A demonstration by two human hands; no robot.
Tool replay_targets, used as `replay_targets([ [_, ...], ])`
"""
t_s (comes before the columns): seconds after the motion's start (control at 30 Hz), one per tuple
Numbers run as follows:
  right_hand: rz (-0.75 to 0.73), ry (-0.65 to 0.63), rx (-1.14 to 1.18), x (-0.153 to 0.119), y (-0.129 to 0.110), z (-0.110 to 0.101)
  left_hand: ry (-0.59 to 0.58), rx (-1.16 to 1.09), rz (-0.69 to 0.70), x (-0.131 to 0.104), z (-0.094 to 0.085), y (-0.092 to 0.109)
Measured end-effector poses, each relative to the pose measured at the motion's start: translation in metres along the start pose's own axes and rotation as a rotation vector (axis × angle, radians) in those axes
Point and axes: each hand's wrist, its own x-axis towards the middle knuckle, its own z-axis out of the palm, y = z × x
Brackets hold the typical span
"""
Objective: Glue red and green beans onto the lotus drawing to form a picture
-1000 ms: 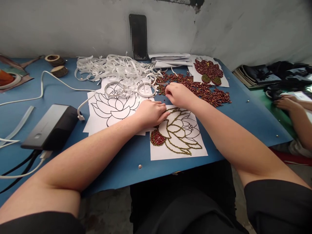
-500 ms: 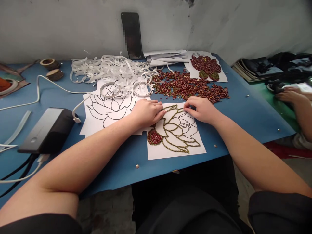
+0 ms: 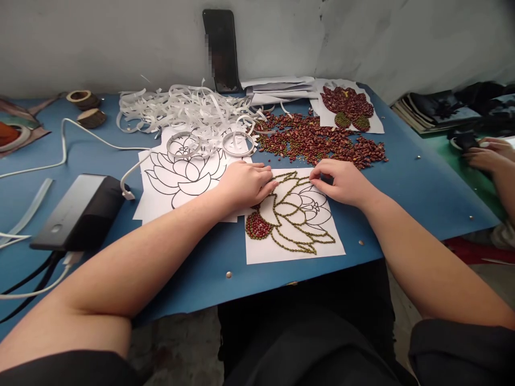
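Note:
A white sheet [image 3: 263, 252] with a printed lotus outline lies before me, many of its lines covered with green beans. Red beans fill a rounded patch [image 3: 258, 226] at its lower left. My left hand [image 3: 246, 183] rests flat on the sheet's upper left edge, fingers stretched out. At the upper right edge my right hand [image 3: 337, 179] has thumb and forefinger pinched together on the outline; whatever is between the fingertips is too small to make out. Behind the hands spreads a pile of loose red and green beans [image 3: 317, 140].
Printed lotus sheets [image 3: 161, 206] lie at left, with tape rings [image 3: 184, 145] and paper strips [image 3: 177, 107] behind. A phone [image 3: 221, 51] leans on the wall. A bean-covered picture [image 3: 348, 104] is at back right. A black power bank [image 3: 80, 212] with cables stands left. Another person's hand [image 3: 488, 155] is far right.
The view has shifted slightly, so the table items appear a little further right. Both my hands keep nearly the same places on the sheet. The other person's hand has moved a little.

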Motion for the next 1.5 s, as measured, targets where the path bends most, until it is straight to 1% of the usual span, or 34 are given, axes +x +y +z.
replay_targets([
  [0.2, -0.013, -0.012, -0.068, 0.001, -0.001, 0.005, 0.012, 0.007, 0.015, 0.0, 0.001, -0.001],
  [0.4, -0.084, -0.002, -0.109, 0.001, -0.003, 0.006, -0.015, 0.045, 0.022, 0.001, -0.001, 0.001],
  [0.47, -0.083, 0.002, -0.111, 0.001, -0.004, 0.005, -0.025, 0.029, -0.023, 0.001, -0.001, 0.001],
  [0.53, -0.074, 0.02, -0.099, 0.0, -0.004, 0.004, -0.007, -0.033, -0.115, 0.001, -0.001, -0.001],
  [0.63, -0.044, 0.085, -0.042, -0.003, -0.002, 0.0, 0.094, -0.214, -0.242, 0.002, -0.001, -0.007],
  [0.7, -0.01, 0.13, 0.002, -0.005, 0.002, -0.003, 0.155, -0.316, -0.268, 0.004, 0.0, -0.012],
  [0.77, 0.019, 0.159, 0.037, -0.006, 0.005, -0.004, 0.178, -0.332, -0.292, 0.01, -0.001, -0.015],
  [0.83, 0.025, 0.173, 0.063, -0.006, 0.006, -0.004, 0.159, -0.282, -0.326, 0.02, -0.001, -0.016],
  [0.97, -0.034, 0.149, 0.089, -0.004, 0.004, 0.0, 0.084, -0.078, -0.373, 0.044, 0.002, -0.018],
  [1.07, -0.063, 0.131, 0.111, -0.004, 0.001, 0.002, 0.066, 0.01, -0.359, 0.057, 0.008, -0.024],
  [1.23, -0.091, 0.133, 0.128, -0.006, 0.001, 0.001, 0.116, 0.061, -0.301, 0.058, 0.016, -0.038],
  [1.33, -0.11, 0.136, 0.112, -0.007, 0.0, 0.001, 0.153, 0.079, -0.264, 0.055, 0.018, -0.041],
  [1.4, -0.124, 0.134, 0.102, -0.008, -0.001, 0.001, 0.126, 0.113, -0.248, 0.053, 0.018, -0.04],
  [1.5, -0.139, 0.134, 0.103, -0.009, -0.002, 0.001, 0.049, 0.166, -0.254, 0.054, 0.015, -0.038],
])
